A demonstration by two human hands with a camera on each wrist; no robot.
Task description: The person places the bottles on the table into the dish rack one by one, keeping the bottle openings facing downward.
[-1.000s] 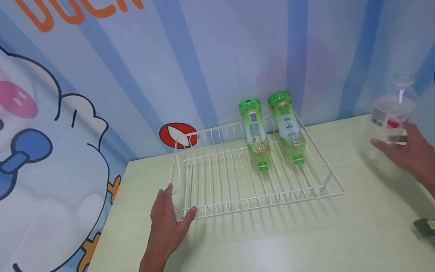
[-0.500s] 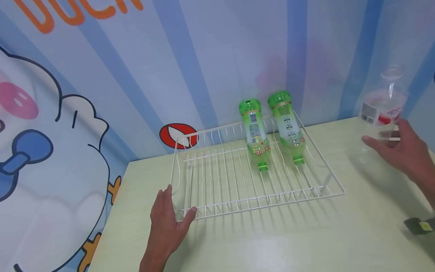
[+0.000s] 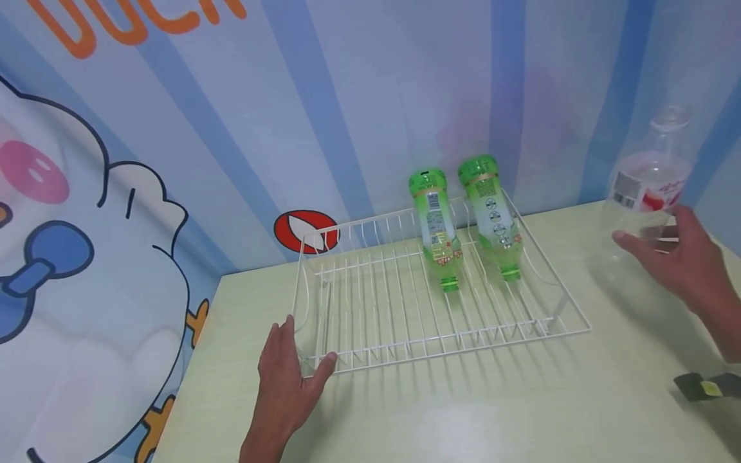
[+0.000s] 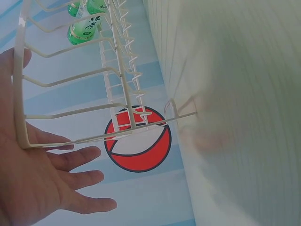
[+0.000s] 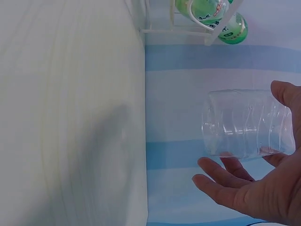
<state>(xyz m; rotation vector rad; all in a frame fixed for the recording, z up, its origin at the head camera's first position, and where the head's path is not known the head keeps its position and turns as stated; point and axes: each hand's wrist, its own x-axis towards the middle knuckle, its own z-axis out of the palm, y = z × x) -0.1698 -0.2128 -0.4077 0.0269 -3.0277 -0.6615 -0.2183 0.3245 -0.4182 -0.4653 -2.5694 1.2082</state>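
My right hand (image 3: 689, 257) holds a clear plastic bottle (image 3: 648, 180) with a red-and-white label, thumb on the near side and fingers behind it. The bottle is upright, neck up, and its base (image 5: 221, 125) is away from the tabletop in the right wrist view. My left hand (image 3: 286, 386) rests at the front left corner of a white wire dish rack (image 3: 425, 357); its thumb lies over the rim and its fingers (image 4: 82, 180) stretch straight along the outside. Two green tea bottles, one left (image 3: 435, 222) and one right (image 3: 492, 212), lean upside down in the rack's right half.
A pale tabletop (image 3: 463, 418) lies under the rack. Behind it rises a blue striped wall (image 3: 370, 116) with cartoon pictures. A dark strap (image 3: 689, 387) hangs near my right wrist.
My right hand has carried the clear bottle leftward, toward the rack, slowing in the last half second. My left hand, the rack and the green bottles stay put.
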